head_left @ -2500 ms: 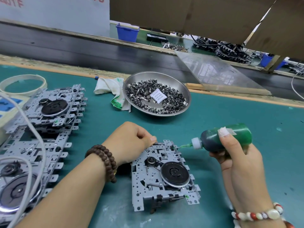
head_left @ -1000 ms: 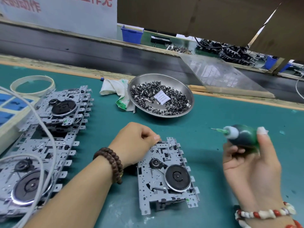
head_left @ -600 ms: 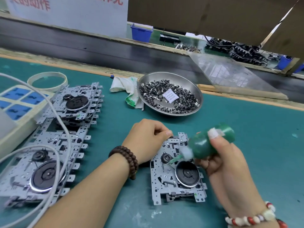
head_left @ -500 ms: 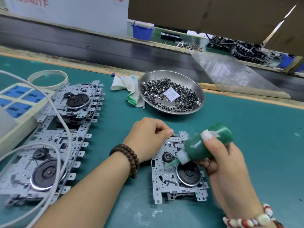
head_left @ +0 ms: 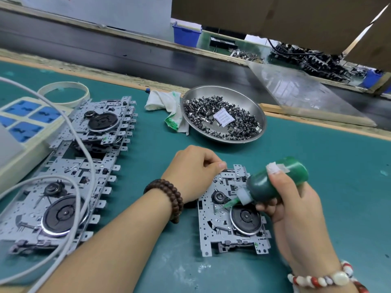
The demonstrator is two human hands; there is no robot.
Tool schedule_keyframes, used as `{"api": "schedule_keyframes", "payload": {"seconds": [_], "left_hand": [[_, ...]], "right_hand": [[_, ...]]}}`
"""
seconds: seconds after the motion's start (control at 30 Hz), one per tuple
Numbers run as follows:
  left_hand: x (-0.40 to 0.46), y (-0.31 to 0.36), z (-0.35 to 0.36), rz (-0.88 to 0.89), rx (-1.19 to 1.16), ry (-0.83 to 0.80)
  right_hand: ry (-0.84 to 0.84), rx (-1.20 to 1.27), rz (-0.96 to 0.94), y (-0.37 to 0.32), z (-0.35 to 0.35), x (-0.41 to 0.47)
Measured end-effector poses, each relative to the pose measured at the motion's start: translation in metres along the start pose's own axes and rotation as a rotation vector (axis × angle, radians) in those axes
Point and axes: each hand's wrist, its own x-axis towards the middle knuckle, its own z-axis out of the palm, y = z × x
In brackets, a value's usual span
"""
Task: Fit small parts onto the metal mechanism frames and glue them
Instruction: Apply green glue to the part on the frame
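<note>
Left hand curled, pinning metal frame at its far edge on desk; right hand grip wraps green glue bottle, nozzle angled down onto frame beside flywheel

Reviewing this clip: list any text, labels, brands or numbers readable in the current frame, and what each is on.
Nothing in this frame can be read with confidence.
White paper slip on the small parts in the metal bowl: printed lines, too small and blurred to read.
Green glue bottle held by the right hand: only a white tape patch, no visible text.
White board at the back: no lettering visible.
</note>
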Motion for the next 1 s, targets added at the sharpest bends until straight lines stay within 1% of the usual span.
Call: {"api": "schedule_keyframes", "payload": {"seconds": [0.23, 0.47, 0.67, 0.9, 1.0], "left_hand": [[-0.0001, 0.0002, 0.0002, -0.008, 0.002, -0.003], [-0.0008, 0.0003, 0.0000, -0.020, -0.006, -0.013], [-0.0005, 0.0014, 0.0003, -0.030, -0.005, -0.011], [-0.0001, 0.0007, 0.0009, -0.032, -0.008, -0.005], [0.0003, -0.0005, 0.0013, -0.025, -0.005, 0.002]], "right_hand": [[0.023, -0.047, 0.034, 0.0013, 0.0007, 0.0013], [0.052, -0.094, 0.022, 0.0015, 0.0018, 0.0034], [0.089, -0.074, 0.035, 0.0016, 0.0018, 0.0059], [0.047, -0.122, -0.031, -0.0007, 0.0044, 0.0035], [0.064, -0.178, -0.063, 0.0006, 0.0036, 0.0028]]}}
